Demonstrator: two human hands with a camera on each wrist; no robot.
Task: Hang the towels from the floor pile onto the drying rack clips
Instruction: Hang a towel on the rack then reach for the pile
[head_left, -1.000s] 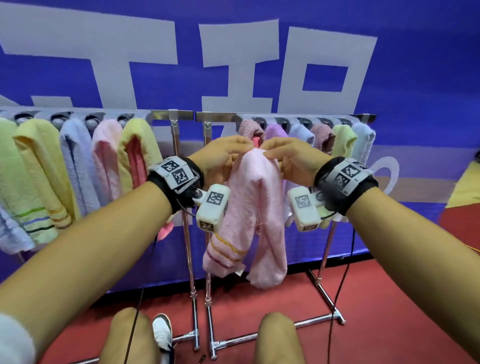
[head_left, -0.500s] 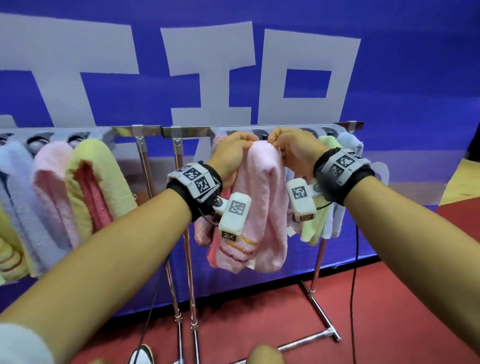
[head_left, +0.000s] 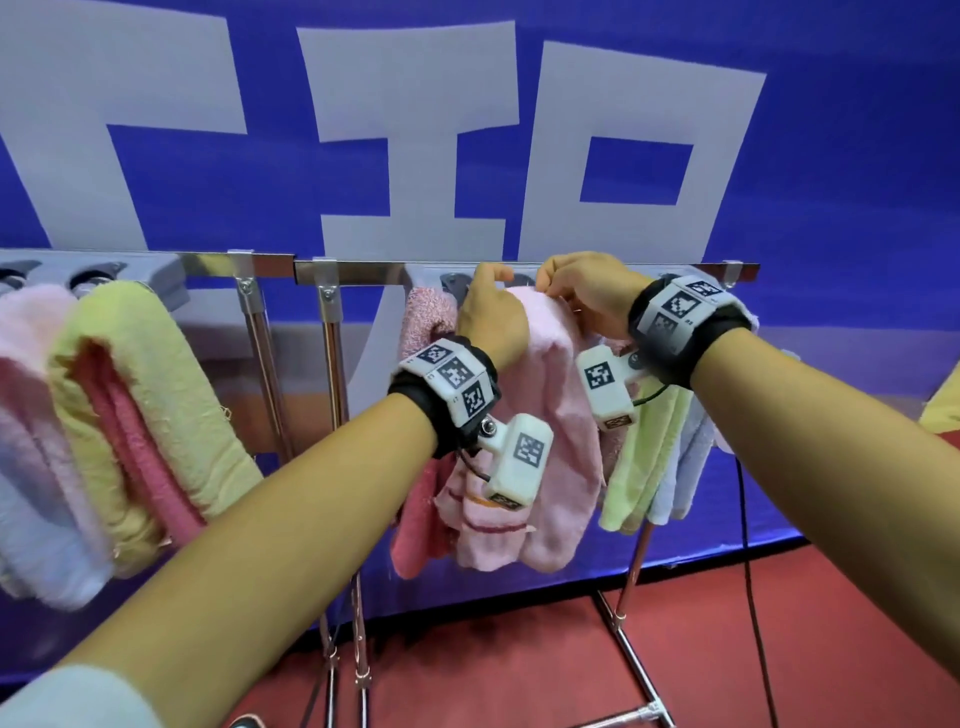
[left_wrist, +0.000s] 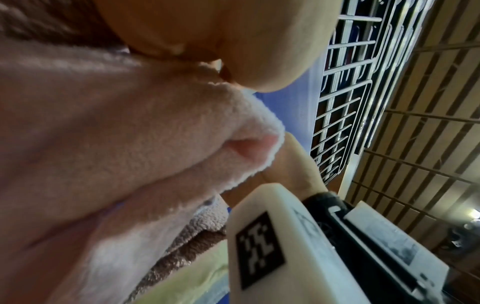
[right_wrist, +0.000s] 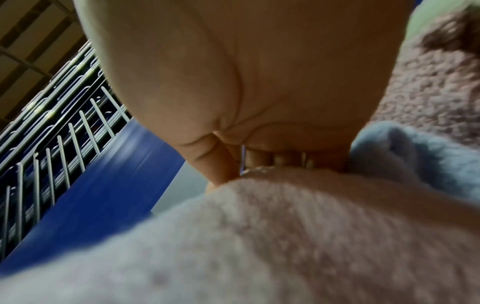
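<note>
The pink towel (head_left: 540, 410) hangs folded, its long axis vertical, with its top fold raised to the clip (head_left: 457, 285) under the rack rail (head_left: 395, 270). We hold that fold from both sides: our left hand (head_left: 491, 317) pinches its left end and our right hand (head_left: 592, 296) pinches its right end, fingers curled into the cloth. The clip sits just above and between the two grips, nearer the left hand. We judge the fold must rise into it. Neighbouring hung towels (head_left: 644, 457) crowd the right side.
</note>
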